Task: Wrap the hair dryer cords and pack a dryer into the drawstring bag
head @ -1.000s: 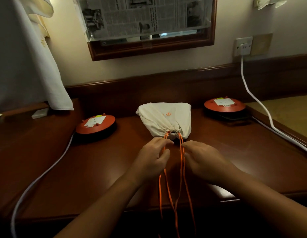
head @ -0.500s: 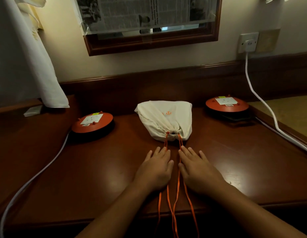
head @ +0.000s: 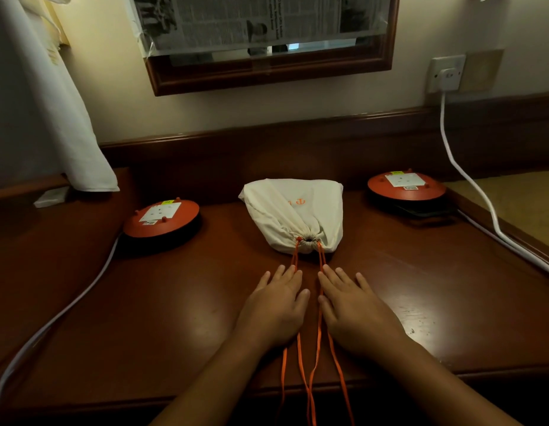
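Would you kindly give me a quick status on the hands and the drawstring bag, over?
Left hand and right hand open, flat on desk. Drawstring bag cinched shut, orange cords trail between hands. Nothing blocking.

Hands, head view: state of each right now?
Left hand: open, flat on the desk over the orange drawstrings, gripping nothing.
Right hand: open, flat on the desk beside the drawstrings, gripping nothing.
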Tool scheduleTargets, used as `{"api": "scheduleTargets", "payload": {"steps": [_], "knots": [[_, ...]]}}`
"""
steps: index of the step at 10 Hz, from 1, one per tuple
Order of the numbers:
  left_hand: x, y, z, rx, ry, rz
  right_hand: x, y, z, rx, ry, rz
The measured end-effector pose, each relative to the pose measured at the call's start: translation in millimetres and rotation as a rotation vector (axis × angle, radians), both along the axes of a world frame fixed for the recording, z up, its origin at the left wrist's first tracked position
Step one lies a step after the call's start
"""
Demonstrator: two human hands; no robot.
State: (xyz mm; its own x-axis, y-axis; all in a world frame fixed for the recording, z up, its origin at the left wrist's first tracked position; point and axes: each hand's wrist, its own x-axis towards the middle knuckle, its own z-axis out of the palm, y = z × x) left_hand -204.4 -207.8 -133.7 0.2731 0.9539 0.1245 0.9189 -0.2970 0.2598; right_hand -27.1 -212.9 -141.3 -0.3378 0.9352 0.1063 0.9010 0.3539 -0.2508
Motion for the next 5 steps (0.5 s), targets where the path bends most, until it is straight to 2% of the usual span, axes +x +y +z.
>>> {"api": "scheduleTargets", "payload": {"steps": [3,4,5], "knots": [[-3.6,-2.8,-2.6,0.101,-0.066,-0.009,2.4,0.2,-3.7,0.023,0.003,-0.004],[-7.1,-1.5,-7.3,0.178,-0.144,-0.019,5.8,4.4,-0.9,0.069,0.048,0.004],[-13.6,-1.8,-21.0,0.223,-0.140,-0.001,3.0,10.6,-21.9,0.216,0.099,0.035]]}}
